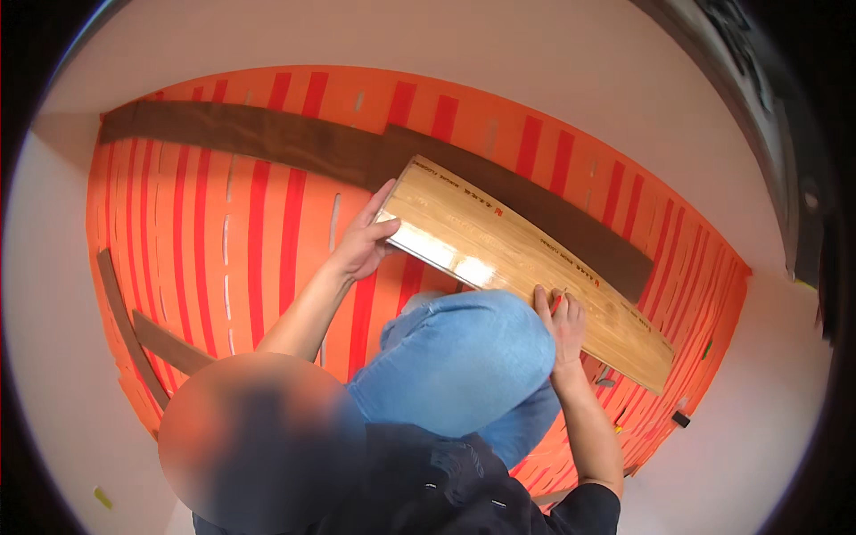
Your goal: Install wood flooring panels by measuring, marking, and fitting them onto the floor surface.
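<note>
A light wood floor plank [526, 259] with printed marks on its upturned face lies slanted across the middle, above my bent knee. My left hand [364, 239] grips its left end, thumb on the face and fingers at the edge. My right hand [563, 328] rests at the plank's near edge, toward the right. Its fingers are bent around a small red pen-like stick [558, 303], mostly hidden by them. Beyond the light plank, dark brown floor planks [241, 129] lie end to end on the floor, partly covered by it.
Orange underlay [201, 236] with red stripes covers the floor between pale walls. Two dark brown strips [169, 343] lie at the left. A small black block [681, 419] sits near the right edge. A blurred round patch hides the lower left.
</note>
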Motion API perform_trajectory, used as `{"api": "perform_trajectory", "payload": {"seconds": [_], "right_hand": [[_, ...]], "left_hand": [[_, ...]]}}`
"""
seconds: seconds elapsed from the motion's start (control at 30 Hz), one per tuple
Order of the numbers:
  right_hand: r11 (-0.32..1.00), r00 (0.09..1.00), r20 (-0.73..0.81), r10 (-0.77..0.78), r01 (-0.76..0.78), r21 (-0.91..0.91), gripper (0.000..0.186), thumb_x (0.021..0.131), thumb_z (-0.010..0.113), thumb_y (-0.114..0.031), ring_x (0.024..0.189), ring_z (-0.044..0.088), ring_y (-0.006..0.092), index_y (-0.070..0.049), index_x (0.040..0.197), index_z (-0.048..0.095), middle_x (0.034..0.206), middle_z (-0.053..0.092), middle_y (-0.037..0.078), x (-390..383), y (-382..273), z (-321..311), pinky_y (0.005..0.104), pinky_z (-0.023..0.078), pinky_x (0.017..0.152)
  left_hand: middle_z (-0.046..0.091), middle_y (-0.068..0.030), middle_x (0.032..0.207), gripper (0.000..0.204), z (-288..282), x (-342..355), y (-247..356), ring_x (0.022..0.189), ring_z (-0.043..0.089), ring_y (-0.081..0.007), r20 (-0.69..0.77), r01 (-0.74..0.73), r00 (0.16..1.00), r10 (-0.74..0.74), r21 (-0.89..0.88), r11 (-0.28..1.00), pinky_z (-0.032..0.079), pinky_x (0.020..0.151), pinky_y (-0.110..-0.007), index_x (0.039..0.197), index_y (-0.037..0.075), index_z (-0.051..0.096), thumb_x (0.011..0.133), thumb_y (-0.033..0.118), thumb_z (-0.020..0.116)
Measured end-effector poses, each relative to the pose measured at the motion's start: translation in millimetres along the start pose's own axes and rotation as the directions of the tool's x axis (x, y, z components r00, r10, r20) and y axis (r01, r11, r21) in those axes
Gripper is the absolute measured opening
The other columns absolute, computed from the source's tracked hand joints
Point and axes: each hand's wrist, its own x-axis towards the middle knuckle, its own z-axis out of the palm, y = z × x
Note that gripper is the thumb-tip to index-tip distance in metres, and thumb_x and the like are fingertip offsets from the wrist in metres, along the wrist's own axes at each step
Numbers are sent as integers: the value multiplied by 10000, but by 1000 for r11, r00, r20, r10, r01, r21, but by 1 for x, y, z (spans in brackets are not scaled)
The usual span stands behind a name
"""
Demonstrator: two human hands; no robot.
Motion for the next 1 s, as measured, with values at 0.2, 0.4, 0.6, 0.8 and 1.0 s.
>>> {"api": "perform_trajectory", "payload": {"seconds": [0.2, 0.4, 0.6, 0.8, 1.0], "right_hand": [[980, 992, -124, 17, 8, 197, 620, 792, 664, -19, 1326, 496, 428, -116, 1396, 565, 1465, 517, 221, 70, -14, 71, 606, 367, 1119], [972, 998, -58, -22, 35, 232, 813, 634, 733, 3, 1389, 437, 443, -120, 1416, 548, 1543, 458, 211, 82, -1, 132, 639, 307, 1151], [938, 998, -8, 56, -50, 343, 875, 619, 836, -79, 1411, 412, 453, -119, 1438, 531, 1558, 427, 229, 92, -7, 149, 642, 293, 1160], [487, 744, 122, 657, -543, 685, 791, 881, 819, -173, 1454, 402, 353, 14, 1523, 396, 1554, 434, 237, 3, 52, 160, 462, 365, 1161], [-420, -140, 425, 894, -591, 689, 603, 1030, 663, -311, 1311, 541, 292, 68, 1456, 467, 1417, 559, 187, -105, 168, 212, 393, 430, 1127]], "left_hand": [[347, -56, 1666, 877, -69, 37, -8, 1448, 466, -247, 40, -122, 991, 130, -164, 979, 469, 1150, -416, 1668, 201, 210, 942, -37, 641], [412, -70, 1630, 918, -88, 51, -26, 1426, 492, -228, -40, -151, 989, 146, -196, 969, 463, 1137, -377, 1669, 175, 210, 913, -48, 681], [438, -67, 1609, 800, -112, 68, -4, 1396, 511, -228, -171, -178, 956, 237, 302, 937, 489, 1093, -394, 1628, 126, 342, 926, 28, 713], [600, -65, 1279, 657, -63, 67, 33, 1071, 644, -193, -169, 191, 874, 455, 982, -1, 545, 914, -347, 1539, 30, 468, 955, 145, 744], [546, -128, 1275, 419, -91, 69, 13, 1080, 645, -206, -420, 93, 833, 359, 747, 658, 538, 946, -348, 1385, -43, 593, 1003, 107, 677]]}}
